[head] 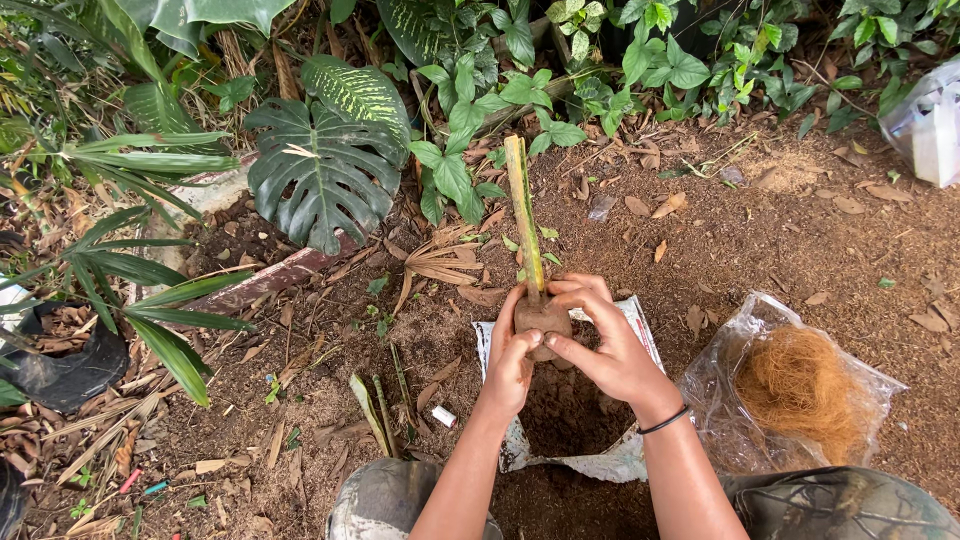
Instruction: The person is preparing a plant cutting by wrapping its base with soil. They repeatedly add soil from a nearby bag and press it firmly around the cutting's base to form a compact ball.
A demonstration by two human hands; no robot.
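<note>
Head view, looking straight down: a brown soil ball (541,318) at the foot of a cut stem (524,215), cupped between both hands above a crumpled white sheet (640,325) heaped with dark soil. Stem upright out of the ball, long axis running away from the body toward the leafy plants, pale green and yellow, trimmed flat at the top. Left hand (510,362) wrapped around the near-left side of the ball, fingers curled shut against it. Right hand (606,342) closed over the right side and top, fingertips pressed at the stem's base, a dark band on the wrist. Both equally close, ball lying dead centre between them, just ahead of the knees. Further right, a clear plastic bag (868,385) with a tuft of orange-brown coconut fibre (797,382) inside, near the right forearm yet apart from it. Farther left, a big split-leaf plant (320,170) and a black pot (65,365) among dry leaves on the bare ground.
</note>
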